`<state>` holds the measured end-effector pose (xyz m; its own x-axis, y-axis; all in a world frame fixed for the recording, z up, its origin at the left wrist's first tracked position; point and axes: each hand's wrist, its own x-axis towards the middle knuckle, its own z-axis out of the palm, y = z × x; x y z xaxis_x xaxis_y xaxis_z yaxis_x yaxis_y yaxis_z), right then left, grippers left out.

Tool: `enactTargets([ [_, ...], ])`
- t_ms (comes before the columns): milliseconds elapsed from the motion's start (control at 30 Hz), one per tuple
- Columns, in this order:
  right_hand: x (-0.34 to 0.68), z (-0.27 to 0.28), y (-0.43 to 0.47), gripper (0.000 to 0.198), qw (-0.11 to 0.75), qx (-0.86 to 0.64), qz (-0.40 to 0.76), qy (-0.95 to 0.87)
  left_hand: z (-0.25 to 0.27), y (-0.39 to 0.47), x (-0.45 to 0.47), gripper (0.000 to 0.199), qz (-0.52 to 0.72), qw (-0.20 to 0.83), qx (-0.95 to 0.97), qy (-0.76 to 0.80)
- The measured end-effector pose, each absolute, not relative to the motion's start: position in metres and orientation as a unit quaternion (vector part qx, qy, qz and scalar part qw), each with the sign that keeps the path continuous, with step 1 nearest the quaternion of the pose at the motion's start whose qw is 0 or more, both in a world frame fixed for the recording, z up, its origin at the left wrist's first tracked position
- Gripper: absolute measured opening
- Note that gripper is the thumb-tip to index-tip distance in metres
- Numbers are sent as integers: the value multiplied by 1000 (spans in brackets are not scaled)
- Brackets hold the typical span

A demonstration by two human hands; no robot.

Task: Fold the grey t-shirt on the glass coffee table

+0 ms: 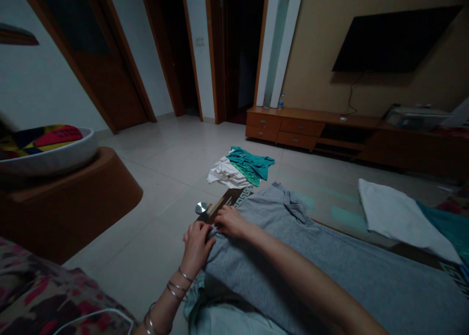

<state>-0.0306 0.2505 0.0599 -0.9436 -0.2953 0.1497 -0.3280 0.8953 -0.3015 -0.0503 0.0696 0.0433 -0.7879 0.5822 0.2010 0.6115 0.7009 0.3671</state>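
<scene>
Apparently, a grey shirt [370, 269] is pinched at one edge between the closed fingers of both the left hand [198, 240] and the right hand [230, 220], though the fingertips are partly hidden. Below the fingers, where pale green cloth [238, 320] is seen, the shirt's near side could be pulled askew if it were caught there. To the right of the fingers, the body is spread along the table [243, 196], and creases could be caused by uneven tugging. Just beyond the fingers, a round metal fitting [201, 208] could be snagged by a swung edge. Farther out, a white garment [226, 174] and a teal garment [252, 164] could be disturbed by a wide sweep.
</scene>
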Motion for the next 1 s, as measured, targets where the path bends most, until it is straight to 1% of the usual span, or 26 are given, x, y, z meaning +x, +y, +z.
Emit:
enactTargets([
  [67, -33, 56, 246, 13, 39, 148, 176, -972, 43, 70, -48, 19, -207, 40, -322, -923],
  [133, -36, 53, 247, 13, 34, 132, 200, -970, 43, 69, -52, 15, -208, 23, -303, -930],
  [233, -40, 49, 249, 17, 47, 101, 235, -965, 44, 66, -67, 18, -242, -19, -268, -932],
  [333, -41, 45, 249, 20, 68, 73, 240, -966, 42, 64, -83, 25, -285, -53, -256, -922],
  [433, -37, 41, 253, 24, 96, 61, 220, -969, 38, 66, -88, 27, -237, -33, -251, -938],
  [533, -31, 40, 268, 22, 126, 38, 209, -969, 36, 69, -84, 26, -167, 3, -250, -954],
  [567, -30, 41, 276, 22, 134, 18, 206, -969, 37, 70, -82, 27, -161, 6, -249, -955],
  [667, -30, 45, 303, 34, 150, -64, 183, -970, 41, 71, -78, 32, -180, -13, -250, -951],
  [733, -34, 46, 320, 36, 142, -102, 157, -972, 43, 71, -78, 34, -193, -31, -253, -948],
  [800, -39, 47, 334, 31, 111, -121, 129, -978, 44, 71, -79, 33, -189, -48, -258, -946],
  [900, -44, 44, 347, 23, 65, -137, 103, -983, 41, 72, -79, 23, -169, -57, -264, -948],
  [1000, -46, 39, 354, 20, 56, -147, 100, -983, 36, 74, -74, 9, -168, -28, -277, -946],
])
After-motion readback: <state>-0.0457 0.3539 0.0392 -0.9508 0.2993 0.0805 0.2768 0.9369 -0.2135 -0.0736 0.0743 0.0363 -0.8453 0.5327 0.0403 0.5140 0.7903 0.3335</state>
